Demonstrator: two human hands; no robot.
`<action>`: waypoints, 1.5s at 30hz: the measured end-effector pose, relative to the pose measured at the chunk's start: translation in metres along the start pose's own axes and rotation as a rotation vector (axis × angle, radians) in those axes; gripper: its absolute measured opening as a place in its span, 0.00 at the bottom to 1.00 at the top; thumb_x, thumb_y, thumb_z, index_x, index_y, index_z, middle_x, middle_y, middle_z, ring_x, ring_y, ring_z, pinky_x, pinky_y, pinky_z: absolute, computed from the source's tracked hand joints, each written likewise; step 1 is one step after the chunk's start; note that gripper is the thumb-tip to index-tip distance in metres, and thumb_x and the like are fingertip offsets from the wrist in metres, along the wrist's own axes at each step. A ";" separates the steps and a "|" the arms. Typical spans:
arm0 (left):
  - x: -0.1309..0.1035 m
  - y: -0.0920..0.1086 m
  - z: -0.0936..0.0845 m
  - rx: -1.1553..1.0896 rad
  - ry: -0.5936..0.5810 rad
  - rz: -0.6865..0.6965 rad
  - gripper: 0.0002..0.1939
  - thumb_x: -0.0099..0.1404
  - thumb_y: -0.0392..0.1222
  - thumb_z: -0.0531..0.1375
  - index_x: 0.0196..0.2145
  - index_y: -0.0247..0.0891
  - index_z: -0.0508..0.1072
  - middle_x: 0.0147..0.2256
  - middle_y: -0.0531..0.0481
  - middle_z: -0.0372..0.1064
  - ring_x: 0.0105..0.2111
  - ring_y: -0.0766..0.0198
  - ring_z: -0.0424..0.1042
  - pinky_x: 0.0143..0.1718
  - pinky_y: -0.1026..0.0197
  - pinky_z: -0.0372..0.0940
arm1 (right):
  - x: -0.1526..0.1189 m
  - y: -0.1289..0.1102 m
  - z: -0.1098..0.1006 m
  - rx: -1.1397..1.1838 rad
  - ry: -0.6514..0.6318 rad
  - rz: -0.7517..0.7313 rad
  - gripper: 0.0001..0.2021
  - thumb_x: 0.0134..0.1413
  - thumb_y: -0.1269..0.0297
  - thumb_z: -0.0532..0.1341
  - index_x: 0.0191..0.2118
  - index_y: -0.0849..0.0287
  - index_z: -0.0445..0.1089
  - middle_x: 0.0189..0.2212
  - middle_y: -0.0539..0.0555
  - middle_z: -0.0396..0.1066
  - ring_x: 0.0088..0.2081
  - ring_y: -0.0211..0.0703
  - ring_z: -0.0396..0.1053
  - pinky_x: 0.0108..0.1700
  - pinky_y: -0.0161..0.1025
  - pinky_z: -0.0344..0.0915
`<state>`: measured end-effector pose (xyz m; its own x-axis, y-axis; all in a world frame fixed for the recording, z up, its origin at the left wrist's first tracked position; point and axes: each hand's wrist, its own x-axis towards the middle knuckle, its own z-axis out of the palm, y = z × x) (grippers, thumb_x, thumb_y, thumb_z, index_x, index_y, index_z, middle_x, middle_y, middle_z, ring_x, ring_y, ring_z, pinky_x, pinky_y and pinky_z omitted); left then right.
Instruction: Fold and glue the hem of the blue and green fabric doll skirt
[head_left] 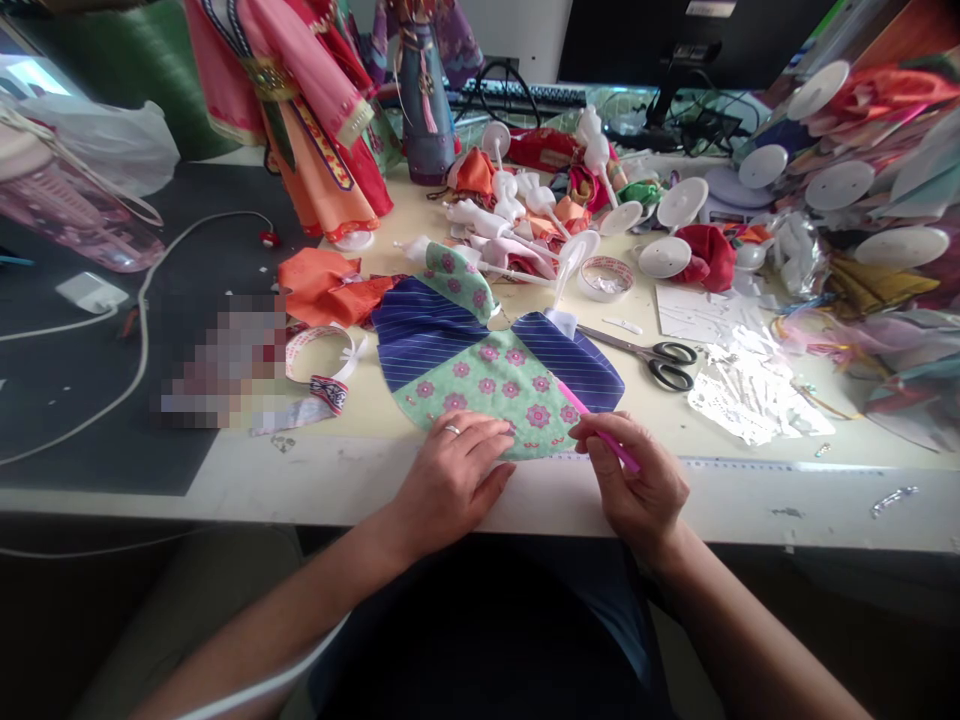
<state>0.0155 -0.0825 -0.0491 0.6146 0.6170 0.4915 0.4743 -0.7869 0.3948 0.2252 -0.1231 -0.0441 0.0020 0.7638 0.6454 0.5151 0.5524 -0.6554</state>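
Note:
A small fabric garment piece [495, 380], green with pink flowers and dark-blue striped panels, lies spread on the table in front of me. My left hand [454, 470], with a ring on one finger, rests on its lower edge, fingers stretched out over the cloth. Between the fingers of my right hand [637, 485] is a slim pink pen-like tool [619, 452], its tip pointing up and left over the green panel's right side. Small red marks or trims [544, 444] show near the panel's lower edge; I cannot make out which.
Black-handled scissors [667, 365] lie right of the cloth, beside shiny silvery sheets [757, 390]. Tape rolls [319, 355] and orange fabric [322, 285] sit to the left. White doll stands and bodies [525, 200] crowd the back, near dressed dolls [300, 120]. A ruler [750, 465] lies along the front.

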 end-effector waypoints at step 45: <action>-0.001 -0.002 0.003 -0.028 -0.028 -0.010 0.10 0.67 0.38 0.57 0.44 0.35 0.72 0.46 0.44 0.74 0.48 0.56 0.70 0.51 0.50 0.66 | 0.003 -0.001 0.006 -0.192 -0.211 -0.175 0.14 0.57 0.77 0.56 0.48 0.59 0.64 0.30 0.55 0.71 0.32 0.42 0.69 0.34 0.40 0.69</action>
<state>0.0158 -0.0817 -0.0527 0.6277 0.6237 0.4658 0.4628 -0.7801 0.4210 0.2201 -0.1196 -0.0441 -0.2678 0.7261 0.6333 0.6439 0.6238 -0.4429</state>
